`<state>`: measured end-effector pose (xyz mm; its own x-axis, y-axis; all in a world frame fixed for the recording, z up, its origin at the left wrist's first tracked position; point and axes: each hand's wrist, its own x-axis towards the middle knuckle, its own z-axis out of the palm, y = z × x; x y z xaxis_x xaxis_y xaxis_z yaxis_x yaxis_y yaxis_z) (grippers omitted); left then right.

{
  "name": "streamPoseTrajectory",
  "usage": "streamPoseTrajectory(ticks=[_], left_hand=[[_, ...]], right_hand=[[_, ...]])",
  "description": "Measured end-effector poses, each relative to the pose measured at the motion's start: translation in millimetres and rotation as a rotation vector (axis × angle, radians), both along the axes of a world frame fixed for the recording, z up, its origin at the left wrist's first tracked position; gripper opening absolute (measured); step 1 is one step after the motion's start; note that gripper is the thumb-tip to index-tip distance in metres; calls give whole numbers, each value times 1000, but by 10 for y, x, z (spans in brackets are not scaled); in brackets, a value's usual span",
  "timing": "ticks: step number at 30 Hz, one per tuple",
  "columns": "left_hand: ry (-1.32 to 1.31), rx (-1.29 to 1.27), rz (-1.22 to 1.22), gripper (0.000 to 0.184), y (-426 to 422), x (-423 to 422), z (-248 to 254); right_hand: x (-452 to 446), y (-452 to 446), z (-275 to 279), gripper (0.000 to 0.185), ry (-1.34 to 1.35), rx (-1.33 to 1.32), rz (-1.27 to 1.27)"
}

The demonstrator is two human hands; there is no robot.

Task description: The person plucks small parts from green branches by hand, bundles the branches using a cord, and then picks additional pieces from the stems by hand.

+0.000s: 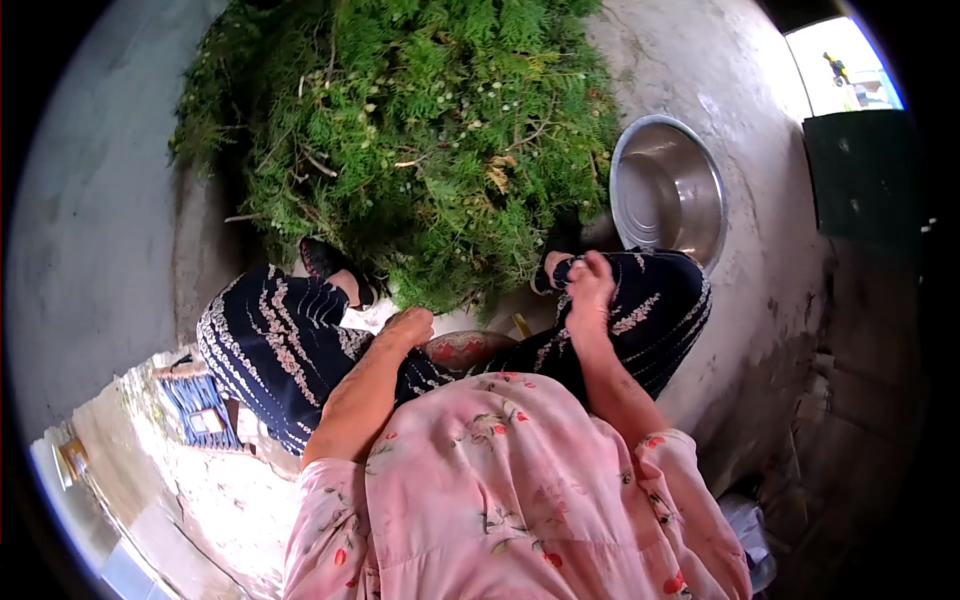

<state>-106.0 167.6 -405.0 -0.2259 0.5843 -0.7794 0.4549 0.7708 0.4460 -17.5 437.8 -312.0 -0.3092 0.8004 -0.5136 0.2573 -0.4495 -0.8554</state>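
Note:
A large heap of green conifer branches [430, 150], feathery and dotted with small pale cones, lies in front of my feet. My left hand [408, 328] is closed in a fist between my knees, close to the heap's lower edge; what its fingers hold, if anything, is hidden. Over my right thigh, my right hand [590, 290] is raised with its fingers bent together, and I cannot make out anything in them. A red-patterned round surface [465, 350] shows between my thighs. Beside it is a small yellowish strip [521, 325].
A shiny metal basin [668, 185] stands tilted in view, right of the heap and close to my right knee. A grey wall [90, 230] rises on the left. Near my left knee lies a blue striped woven item [205, 408]. A dark green panel [860, 170] is at the far right.

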Motion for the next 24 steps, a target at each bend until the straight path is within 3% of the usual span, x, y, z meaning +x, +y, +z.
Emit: streamPoseTrajectory(ticks=[4,6,8,9,11,12,14,15,17,20,21,24], left_hand=[[112,287,177,19,111,-52,563],[219,317,113,17,203,-63,772],[218,287,66,16,257,-66,993],[267,291,43,16,281,-37,1173],[356,302,-52,15,285,25,1345],[356,302,-61,15,272,67,1375],[336,340,-46,15,228,128,1435],[286,299,-37,16,226,139,1440],[244,217,-63,17,240,155,1399],[165,99,-98,20,224,115,1346],[165,142,-39,21,206,102,1325],[197,175,40,23,145,101,1158]], right_hand=[[149,-238,-313,10,-21,-279,547],[149,-532,-283,14,-86,-132,790],[200,-614,-673,15,-118,285,1089],[221,-616,-803,15,-112,283,1084],[245,-609,-969,21,-306,525,1280],[216,-586,-878,21,-306,522,1271],[68,-519,-577,33,-695,663,1340],[32,-458,-734,42,-770,524,1349],[-8,-450,-889,44,-864,525,1338],[217,-313,-2376,49,-456,172,1230],[117,-314,-1970,49,-674,396,1562],[5,-349,-1467,43,-830,519,1512]])
